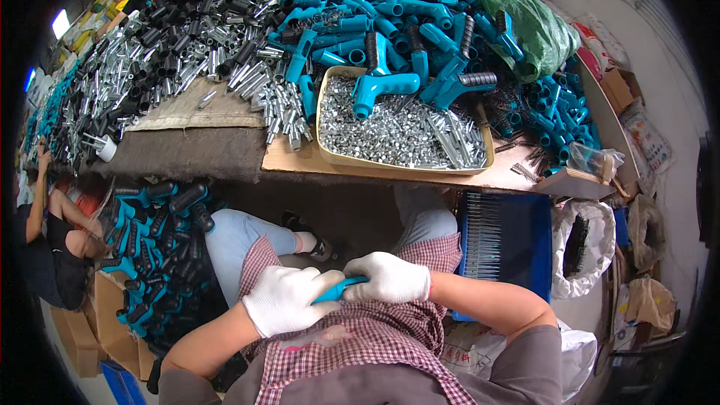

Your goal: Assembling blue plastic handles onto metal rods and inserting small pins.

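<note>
Both my hands wear white knit gloves and meet above my lap, over a checked apron. Between them is a teal plastic part [339, 289], probably one of the pistol-shaped housings, mostly covered by the gloves. My left hand [289, 300] wraps round its near-left end, and my right hand [388, 277] closes over the other end. Ahead on the bench, a shallow cream tray [405, 170] holds small shiny metal pieces. One teal pistol-shaped housing [386, 90] with a black ribbed grip lies across the tray's far side.
Teal housings [360, 26], metal tubes [281, 105] and black sleeves [176, 30] heap over the bench. Finished-looking teal-and-black pieces [157, 247] pile at my left. A blue bin [529, 255] with thin rods and a white sack [592, 240] stand right. Another person [64, 247] sits far left.
</note>
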Action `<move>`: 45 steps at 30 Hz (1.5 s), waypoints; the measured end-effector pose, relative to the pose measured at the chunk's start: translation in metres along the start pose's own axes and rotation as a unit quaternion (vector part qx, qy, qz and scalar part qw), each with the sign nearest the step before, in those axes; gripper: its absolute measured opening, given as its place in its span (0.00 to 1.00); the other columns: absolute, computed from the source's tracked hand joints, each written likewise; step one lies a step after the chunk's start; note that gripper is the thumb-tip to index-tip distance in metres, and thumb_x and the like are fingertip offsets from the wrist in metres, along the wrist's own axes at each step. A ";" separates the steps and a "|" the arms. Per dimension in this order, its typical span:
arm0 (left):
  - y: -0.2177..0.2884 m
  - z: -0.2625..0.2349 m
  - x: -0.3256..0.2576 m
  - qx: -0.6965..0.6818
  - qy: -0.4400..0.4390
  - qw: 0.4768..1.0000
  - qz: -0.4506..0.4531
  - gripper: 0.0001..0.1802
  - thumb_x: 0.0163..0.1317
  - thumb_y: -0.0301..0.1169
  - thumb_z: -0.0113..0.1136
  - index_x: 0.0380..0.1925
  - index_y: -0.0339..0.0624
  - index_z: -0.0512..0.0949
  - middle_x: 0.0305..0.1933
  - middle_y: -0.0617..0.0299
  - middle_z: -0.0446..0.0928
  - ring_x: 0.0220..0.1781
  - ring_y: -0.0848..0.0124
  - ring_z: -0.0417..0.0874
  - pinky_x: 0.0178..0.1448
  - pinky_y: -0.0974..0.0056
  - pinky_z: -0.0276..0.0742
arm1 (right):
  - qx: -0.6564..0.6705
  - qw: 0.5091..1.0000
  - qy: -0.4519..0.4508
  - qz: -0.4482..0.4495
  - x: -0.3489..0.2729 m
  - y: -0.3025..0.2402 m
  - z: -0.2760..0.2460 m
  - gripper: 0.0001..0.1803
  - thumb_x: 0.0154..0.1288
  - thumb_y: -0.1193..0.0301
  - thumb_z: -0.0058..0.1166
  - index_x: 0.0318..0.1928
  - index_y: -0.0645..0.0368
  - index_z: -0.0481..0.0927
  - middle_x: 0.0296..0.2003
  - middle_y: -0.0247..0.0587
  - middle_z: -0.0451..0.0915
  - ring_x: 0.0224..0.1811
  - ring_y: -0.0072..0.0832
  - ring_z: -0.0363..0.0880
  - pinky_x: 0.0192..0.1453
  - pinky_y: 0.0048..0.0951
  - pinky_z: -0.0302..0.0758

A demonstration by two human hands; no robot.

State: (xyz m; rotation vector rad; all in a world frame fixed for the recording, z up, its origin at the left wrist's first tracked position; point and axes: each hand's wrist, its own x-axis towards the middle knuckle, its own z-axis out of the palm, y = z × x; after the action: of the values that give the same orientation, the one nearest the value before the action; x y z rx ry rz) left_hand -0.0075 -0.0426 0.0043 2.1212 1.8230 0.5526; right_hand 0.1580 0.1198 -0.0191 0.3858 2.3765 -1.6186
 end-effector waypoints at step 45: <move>-0.001 -0.011 0.006 0.019 0.156 0.988 -0.011 0.36 0.43 0.32 0.71 0.57 0.36 0.74 0.31 0.54 0.79 0.33 0.54 0.81 0.38 0.55 0.76 | -0.315 0.894 0.236 -0.213 0.008 -0.035 -0.008 0.13 0.57 0.64 0.64 0.38 0.59 0.81 0.37 0.43 0.81 0.40 0.42 0.81 0.44 0.40 0.77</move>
State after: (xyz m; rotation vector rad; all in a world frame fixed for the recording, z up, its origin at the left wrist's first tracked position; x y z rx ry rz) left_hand -0.0132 -0.0373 0.0140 2.1318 2.0294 0.8933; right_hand 0.1377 0.1158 0.0111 0.1332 3.3644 -0.8207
